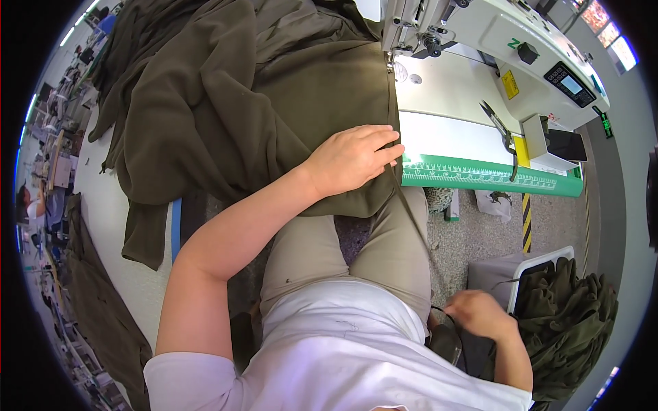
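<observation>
A large dark olive fabric spreads over the sewing table, its right edge lying under the presser foot of a white sewing machine. My left hand rests on that edge with its fingers stretched out, near the table's front. From beside the fingertips a narrow dark strip hangs across my right thigh. Low at my right side is my right hand, its fingers bent and blurred by motion. A thin black cord or strip lies close to those fingertips; whether they hold it is unclear.
Thread snips lie right of the fabric, near a white open box holding a dark flat device. A green ruler strip lines the front edge. At lower right stands a bin heaped with olive fabric.
</observation>
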Available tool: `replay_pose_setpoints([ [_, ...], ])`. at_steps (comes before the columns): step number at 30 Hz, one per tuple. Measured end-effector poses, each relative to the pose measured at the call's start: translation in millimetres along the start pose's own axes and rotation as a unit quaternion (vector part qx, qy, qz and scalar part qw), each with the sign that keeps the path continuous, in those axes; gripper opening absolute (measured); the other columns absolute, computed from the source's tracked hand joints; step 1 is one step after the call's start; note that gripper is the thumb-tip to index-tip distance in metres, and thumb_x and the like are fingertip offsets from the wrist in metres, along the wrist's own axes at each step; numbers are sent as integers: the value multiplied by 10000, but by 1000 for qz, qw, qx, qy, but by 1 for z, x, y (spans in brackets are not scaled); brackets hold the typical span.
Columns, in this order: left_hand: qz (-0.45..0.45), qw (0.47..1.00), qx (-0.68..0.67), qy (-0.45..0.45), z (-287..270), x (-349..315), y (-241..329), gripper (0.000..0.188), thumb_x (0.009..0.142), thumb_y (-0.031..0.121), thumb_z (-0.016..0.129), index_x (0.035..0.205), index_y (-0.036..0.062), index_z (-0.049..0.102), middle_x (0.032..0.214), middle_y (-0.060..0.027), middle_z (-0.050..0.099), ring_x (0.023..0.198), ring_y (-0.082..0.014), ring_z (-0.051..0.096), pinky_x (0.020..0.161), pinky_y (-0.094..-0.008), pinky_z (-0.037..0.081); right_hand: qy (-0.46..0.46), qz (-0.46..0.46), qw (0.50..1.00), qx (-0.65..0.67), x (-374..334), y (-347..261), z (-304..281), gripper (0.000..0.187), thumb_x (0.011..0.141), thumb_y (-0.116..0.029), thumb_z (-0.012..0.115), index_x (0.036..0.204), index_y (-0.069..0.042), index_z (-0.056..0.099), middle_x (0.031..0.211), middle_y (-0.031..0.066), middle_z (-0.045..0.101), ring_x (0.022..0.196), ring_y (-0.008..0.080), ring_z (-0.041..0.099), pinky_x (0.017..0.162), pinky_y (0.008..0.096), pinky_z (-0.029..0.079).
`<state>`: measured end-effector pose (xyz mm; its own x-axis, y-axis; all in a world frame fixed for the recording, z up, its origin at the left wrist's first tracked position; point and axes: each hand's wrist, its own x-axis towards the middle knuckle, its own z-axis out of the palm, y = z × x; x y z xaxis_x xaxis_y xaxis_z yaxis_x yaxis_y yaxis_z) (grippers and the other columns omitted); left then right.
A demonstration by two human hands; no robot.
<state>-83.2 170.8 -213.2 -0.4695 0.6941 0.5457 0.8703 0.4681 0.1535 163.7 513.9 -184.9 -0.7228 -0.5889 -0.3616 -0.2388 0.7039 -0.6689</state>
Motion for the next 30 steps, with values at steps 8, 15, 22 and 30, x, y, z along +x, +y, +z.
replay_pose_setpoints([
  [8,-3,1000,-3,-7,-1,0,0,340,848,145,746,1181,96,699,1263,-85,663,1215,-257,630,1020,-371,550,42,461,884,62,-147,27,8,199,950,-129,597,847,16,687,746,157,714,776,338,721,742,411,556],
  [15,-3,1000,-19,-7,-6,0,-2,282,893,142,731,1170,87,733,1248,-95,688,1181,-264,656,983,-374,563,-119,-40,924,360,-92,-74,-57,311,1051,-255,600,1073,36,708,842,137,756,810,209,752,705,325,572],
  [22,-16,994,-98,38,-9,0,-6,198,889,111,731,1078,67,768,1150,-101,741,1050,-271,714,914,-375,586,259,4,946,-195,76,-34,-68,376,851,-100,722,1214,-21,663,1141,159,680,1070,387,632,909,469,514],
  [30,-55,978,-190,68,-12,1,-10,187,897,84,706,1069,66,777,1090,-105,756,965,-277,728,854,-360,597,337,-134,865,-347,227,-26,-70,603,743,-86,792,1318,-100,608,1279,99,573,1237,337,527,1216,612,238],
])
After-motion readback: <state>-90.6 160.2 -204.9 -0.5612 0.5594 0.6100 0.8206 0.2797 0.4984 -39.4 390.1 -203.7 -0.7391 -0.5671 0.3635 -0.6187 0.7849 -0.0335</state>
